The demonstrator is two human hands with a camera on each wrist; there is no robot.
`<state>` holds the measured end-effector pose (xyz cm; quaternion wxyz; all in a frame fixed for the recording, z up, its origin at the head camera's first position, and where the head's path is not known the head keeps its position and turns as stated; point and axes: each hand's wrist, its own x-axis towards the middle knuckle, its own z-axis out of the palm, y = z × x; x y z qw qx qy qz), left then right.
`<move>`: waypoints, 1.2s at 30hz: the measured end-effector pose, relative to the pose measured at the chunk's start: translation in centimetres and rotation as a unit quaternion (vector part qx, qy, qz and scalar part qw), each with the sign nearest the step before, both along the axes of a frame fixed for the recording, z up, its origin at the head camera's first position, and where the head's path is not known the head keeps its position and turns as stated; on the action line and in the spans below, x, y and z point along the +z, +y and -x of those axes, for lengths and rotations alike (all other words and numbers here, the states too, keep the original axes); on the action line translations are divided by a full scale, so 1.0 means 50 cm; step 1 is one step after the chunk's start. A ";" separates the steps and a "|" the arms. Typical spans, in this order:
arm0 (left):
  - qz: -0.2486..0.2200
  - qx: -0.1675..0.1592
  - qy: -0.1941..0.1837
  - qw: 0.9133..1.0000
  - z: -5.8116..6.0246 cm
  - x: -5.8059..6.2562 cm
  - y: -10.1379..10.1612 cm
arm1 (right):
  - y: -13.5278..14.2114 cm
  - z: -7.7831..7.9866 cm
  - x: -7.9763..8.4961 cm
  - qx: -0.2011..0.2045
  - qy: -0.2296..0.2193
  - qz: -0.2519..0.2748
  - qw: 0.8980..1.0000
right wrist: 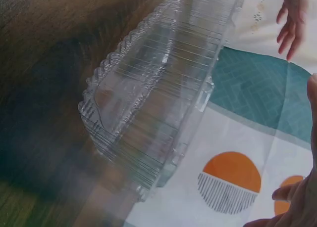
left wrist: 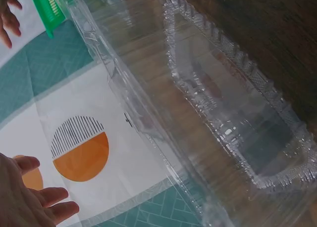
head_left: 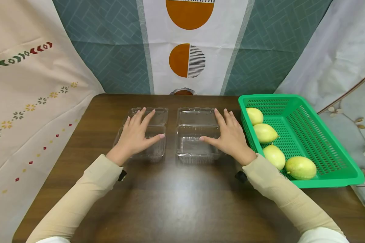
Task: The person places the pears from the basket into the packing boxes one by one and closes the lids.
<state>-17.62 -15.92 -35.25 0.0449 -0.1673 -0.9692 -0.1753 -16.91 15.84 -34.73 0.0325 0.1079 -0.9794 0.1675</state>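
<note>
Two clear plastic clamshell boxes lie side by side on the brown table, lids folded back. Over the left clamshell box (head_left: 156, 145) hovers my left hand (head_left: 137, 133), fingers spread and thumb pointing inward. My right hand (head_left: 229, 136) is held the same way above the right side of the right clamshell box (head_left: 191, 141). Neither hand grips anything. In the left wrist view the left hand (left wrist: 29, 197) shows its fingers extended, apart from the box wall (left wrist: 218, 118). The right wrist view has the right hand (right wrist: 292, 202) at its edge, beside the ribbed box (right wrist: 148, 88).
A green plastic basket (head_left: 331, 145) stands at the right of the table, close by the right forearm. Inside it, several pale yellow oval fruits (head_left: 301, 167) lie along the left and front. Patterned cloths (head_left: 118, 50) hang behind and at both sides of the table (head_left: 170, 209).
</note>
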 end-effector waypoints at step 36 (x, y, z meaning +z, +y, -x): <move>-0.070 0.043 0.018 0.996 -0.011 -0.031 -0.057 | 0.072 -0.055 0.010 -0.084 0.081 0.119 0.986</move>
